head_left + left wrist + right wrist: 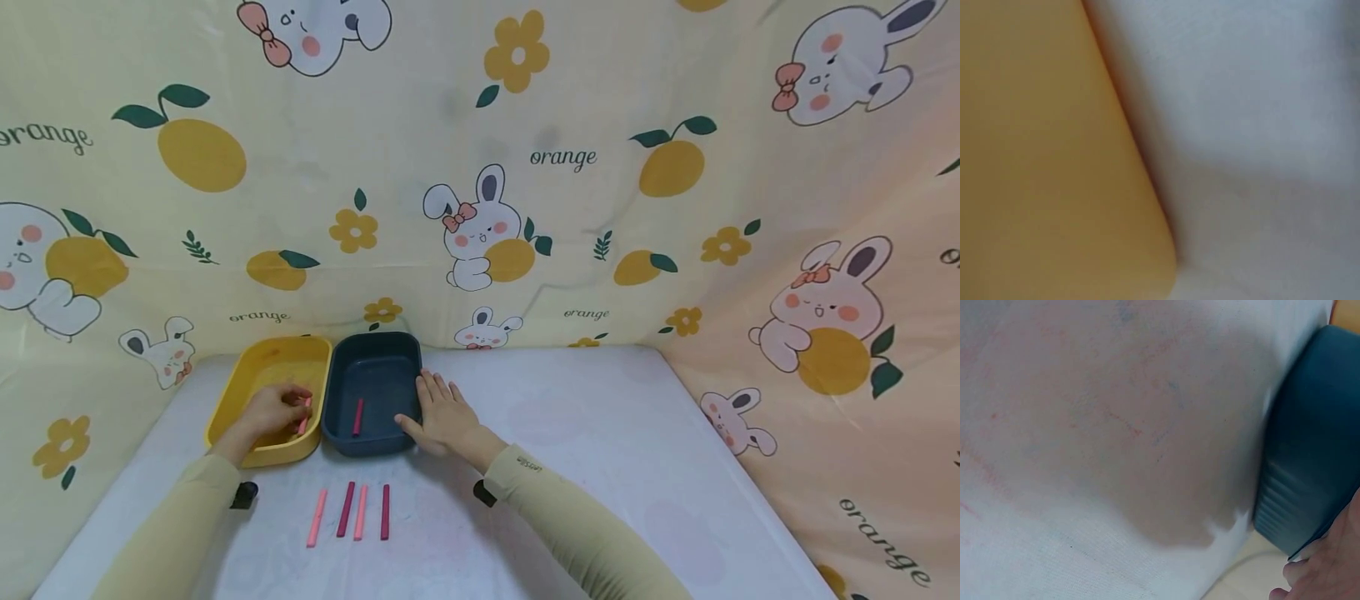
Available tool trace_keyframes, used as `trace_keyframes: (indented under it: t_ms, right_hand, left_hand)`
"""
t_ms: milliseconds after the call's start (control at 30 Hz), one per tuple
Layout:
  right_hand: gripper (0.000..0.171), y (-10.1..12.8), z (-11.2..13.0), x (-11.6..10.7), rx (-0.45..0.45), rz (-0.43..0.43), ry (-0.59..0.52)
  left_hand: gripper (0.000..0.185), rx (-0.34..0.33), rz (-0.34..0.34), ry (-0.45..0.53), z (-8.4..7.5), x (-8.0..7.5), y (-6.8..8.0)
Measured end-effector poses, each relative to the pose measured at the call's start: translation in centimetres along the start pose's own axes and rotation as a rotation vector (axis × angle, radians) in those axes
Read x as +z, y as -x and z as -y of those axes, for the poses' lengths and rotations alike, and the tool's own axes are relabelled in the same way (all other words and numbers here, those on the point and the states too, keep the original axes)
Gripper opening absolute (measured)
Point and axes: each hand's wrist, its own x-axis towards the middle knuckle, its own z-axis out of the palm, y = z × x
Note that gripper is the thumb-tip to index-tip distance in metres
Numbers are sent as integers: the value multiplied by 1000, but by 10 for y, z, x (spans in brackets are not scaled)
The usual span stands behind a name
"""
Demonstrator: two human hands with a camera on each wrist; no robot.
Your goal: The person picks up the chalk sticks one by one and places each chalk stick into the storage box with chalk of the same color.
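A cream cloth (465, 108) printed with rabbits, oranges and flowers fills the upper part of the head view, hanging behind and to the right of a white counter (600, 433) in the lower half. At the back left of the counter stand 2 trays side by side, their long walls touching or nearly so: a yellow tray (258, 375) on the left and a dark blue tray (378, 362) on the right.

The left hand (276, 408) sits inside the yellow tray, in the lower left of centre, its fingers curled around a light pink stick (303, 423) that pokes out at the tray's right wall. The right hand (444, 417) lies flat with its fingers straight and spread, resting against the right outer wall of the dark blue tray; it holds nothing. A dark red stick (357, 417) lies alone on the floor of the dark blue tray.

Below the trays, near the bottom centre of the frame, 4 sticks lie in a row on the counter, roughly parallel: a pink stick (317, 517), a dark stick (346, 509), another pink stick (361, 512) and a second dark stick (385, 512).

The left wrist view shows only blurred yellow tray wall against white counter; the right wrist view shows the dark blue tray's ribbed corner at the right edge.
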Motion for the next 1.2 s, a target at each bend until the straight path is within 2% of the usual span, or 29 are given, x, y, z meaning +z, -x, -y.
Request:
trace_keyframes:
  t_ms: [367,900,1067,1200]
  right_hand:
    - [85,-2,2,0,8,13,2]
    - [87,-2,0,1,11,19,8]
    - [87,-1,0,0,13,10,3]
    - [87,-1,0,1,8,7,1]
  left_hand:
    - [34,-31,18,-7,-7,-1,6]
    - [38,10,0,-1,0,-6,5]
    - [38,10,-1,27,-4,-8,9]
    - [39,26,-9,10,-7,-9,16]
